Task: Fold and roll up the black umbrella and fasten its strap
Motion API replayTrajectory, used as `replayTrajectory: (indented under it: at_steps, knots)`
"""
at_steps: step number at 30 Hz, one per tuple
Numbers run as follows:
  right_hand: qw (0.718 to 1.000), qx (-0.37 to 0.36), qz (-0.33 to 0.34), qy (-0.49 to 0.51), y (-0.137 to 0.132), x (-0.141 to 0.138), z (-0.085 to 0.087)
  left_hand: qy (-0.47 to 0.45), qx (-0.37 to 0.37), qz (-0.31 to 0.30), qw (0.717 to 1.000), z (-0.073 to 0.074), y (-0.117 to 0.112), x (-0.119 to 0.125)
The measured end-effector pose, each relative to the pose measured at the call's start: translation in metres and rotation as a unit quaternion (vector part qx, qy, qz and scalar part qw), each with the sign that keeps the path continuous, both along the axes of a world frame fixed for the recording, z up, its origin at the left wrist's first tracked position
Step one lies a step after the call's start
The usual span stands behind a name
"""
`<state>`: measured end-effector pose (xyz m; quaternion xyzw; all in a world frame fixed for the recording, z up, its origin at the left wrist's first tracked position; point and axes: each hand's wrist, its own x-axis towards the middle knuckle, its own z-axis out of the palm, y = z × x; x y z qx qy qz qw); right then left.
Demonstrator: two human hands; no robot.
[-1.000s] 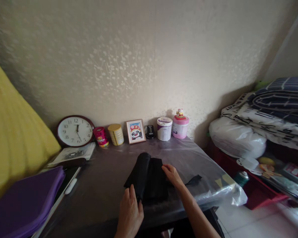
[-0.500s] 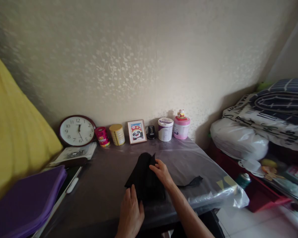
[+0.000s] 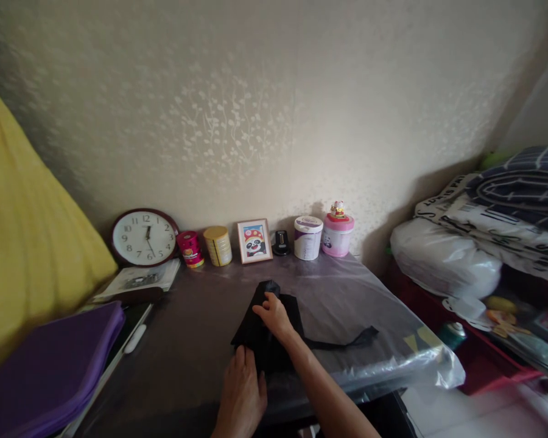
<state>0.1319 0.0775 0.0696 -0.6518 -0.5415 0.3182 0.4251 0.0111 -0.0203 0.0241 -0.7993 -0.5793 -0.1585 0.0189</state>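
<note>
A black folded cloth (image 3: 256, 331) lies on the dark table (image 3: 187, 340), which is covered with clear plastic sheet. A thin black strap (image 3: 347, 340) trails from it to the right. My left hand (image 3: 242, 392) lies flat on the near edge of the cloth, fingers stretched out. My right hand (image 3: 271, 313) is over the cloth's far part, its fingers curled and pinching the fabric.
Along the wall stand a round clock (image 3: 145, 237), a red can (image 3: 190, 249), a gold can (image 3: 218, 246), a framed panda picture (image 3: 254, 241), a white tub (image 3: 307, 237) and a pink tub (image 3: 337, 234). A purple pad (image 3: 50, 365) lies left. Bedding (image 3: 484, 237) is piled right.
My right hand has moved left across the cloth, from its right edge to its far left part, drawing fabric over. The strap now shows longer. My left hand has stayed.
</note>
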Motion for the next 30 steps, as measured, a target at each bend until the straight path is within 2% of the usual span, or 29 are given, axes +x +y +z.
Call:
replayTrajectory:
  at_steps: [4, 9, 12, 16, 18, 20, 22, 25, 28, 30]
  knots:
    - [0.996, -0.017, 0.02, -0.083, 0.0, -0.005, 0.003, 0.001, 0.004, -0.003, 1.0, 0.0, 0.001, 0.0]
    - [0.99, -0.005, 0.088, -0.111, -0.006, -0.007, 0.007, -0.018, 0.002, -0.016, 1.0, -0.002, 0.002, -0.006]
    - [0.984, 0.014, 0.106, -0.142, -0.009, -0.008, 0.009, -0.032, 0.032, -0.012, 0.999, -0.002, 0.002, -0.011]
    - [0.98, 0.017, 0.128, -0.154, -0.011, -0.007, 0.011, -0.089, 0.112, -0.013, 0.99, 0.015, -0.001, -0.01]
    - [0.978, 0.018, 0.139, -0.158, -0.011, -0.006, 0.012, -0.099, 0.129, -0.058, 0.985, 0.026, 0.001, -0.003]
    - [0.976, 0.026, 0.146, -0.161, -0.011, -0.006, 0.012, -0.087, 0.142, -0.089, 0.982, 0.029, 0.005, 0.005]
    - [0.974, 0.035, 0.159, -0.159, -0.011, -0.005, 0.013, -0.068, 0.156, -0.094, 0.981, 0.024, 0.011, 0.011]
    - [0.968, 0.053, 0.2, -0.142, -0.018, -0.002, 0.015, -0.056, 0.161, -0.08, 0.982, 0.007, 0.018, 0.014]
    - [0.951, 0.136, 0.238, -0.143, -0.03, 0.003, 0.014, -0.059, 0.154, -0.076, 0.983, -0.006, 0.021, 0.014]
    - [0.937, 0.205, 0.231, -0.164, -0.036, 0.007, 0.01, -0.067, 0.151, -0.078, 0.983, -0.011, 0.021, 0.013]
